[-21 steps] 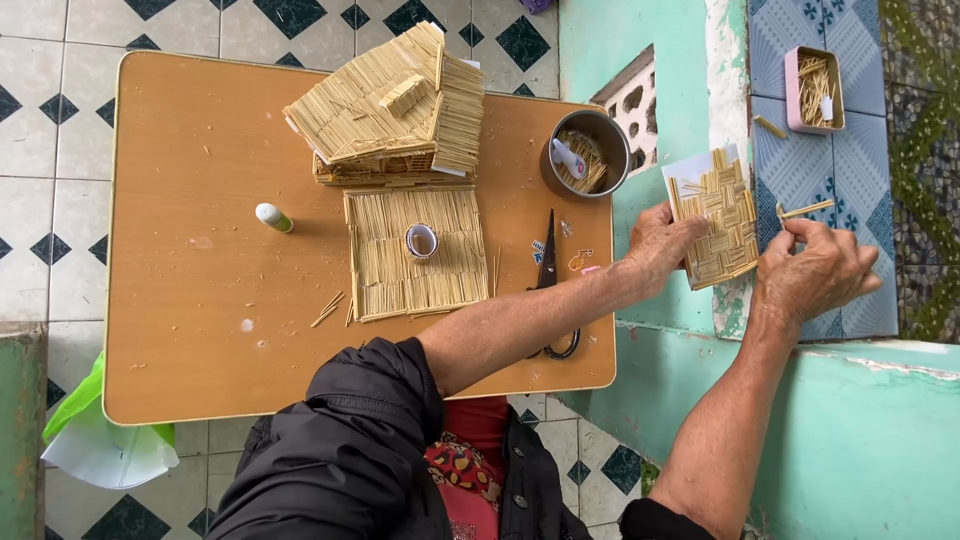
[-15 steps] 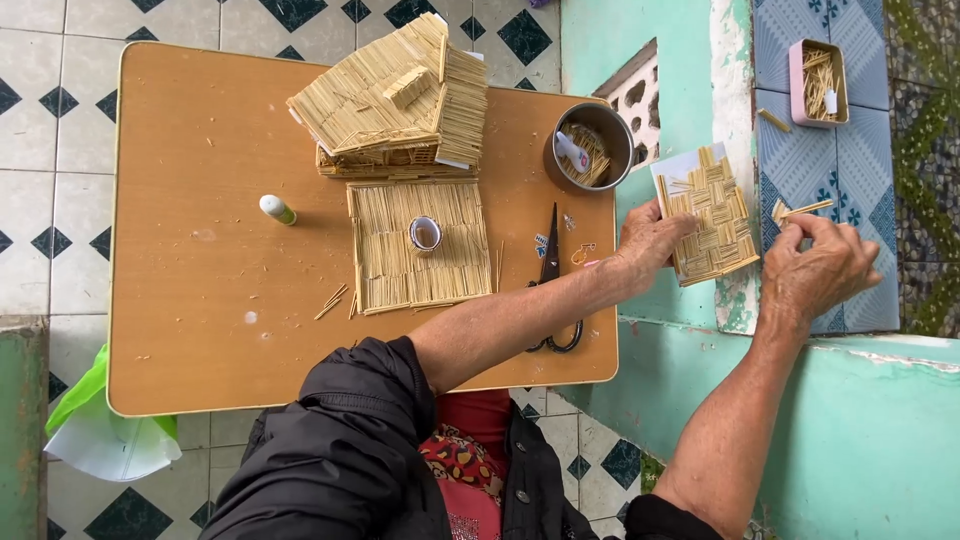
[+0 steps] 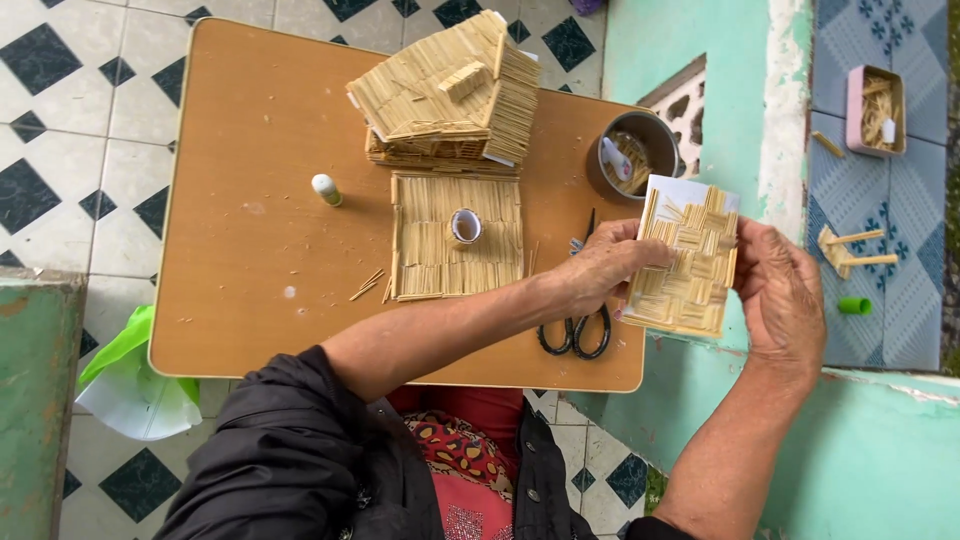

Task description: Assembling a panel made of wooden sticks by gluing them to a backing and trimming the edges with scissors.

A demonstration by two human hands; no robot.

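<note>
The head view looks down on your two hands holding a small white card (image 3: 690, 262) covered with a basket-weave of short straw-coloured sticks, out past the right edge of the desk (image 3: 250, 290) and over the green ledge. Your left hand (image 3: 610, 268) has its grip closed on the card's left edge, fingers curled over the face of it. Your right hand (image 3: 785, 295) has its grip closed on the card's right edge, thumb side against the sticks. The card tilts slightly, with a bare white strip showing at its top. Just below your left hand, black scissors (image 3: 578, 320) lie on the desk near its right edge, handles toward you. Further left lies a flat mat of sticks (image 3: 430, 250) with a small roll of tape (image 3: 466, 226) on it, and a few loose sticks (image 3: 366, 285) sit just beside its lower left corner. Above the mat, touching it, stands a stick house (image 3: 450, 90) with a pitched roof. A glue stick (image 3: 326, 189) lies apart to the left. A round grey pot (image 3: 660, 135) with bits inside sits at the desk's far right corner, just above the card. On the blue patterned floor to your right are a pink tray (image 3: 855, 110) of sticks, a small stick frame (image 3: 848, 248) and a green cap (image 3: 855, 305).
</note>
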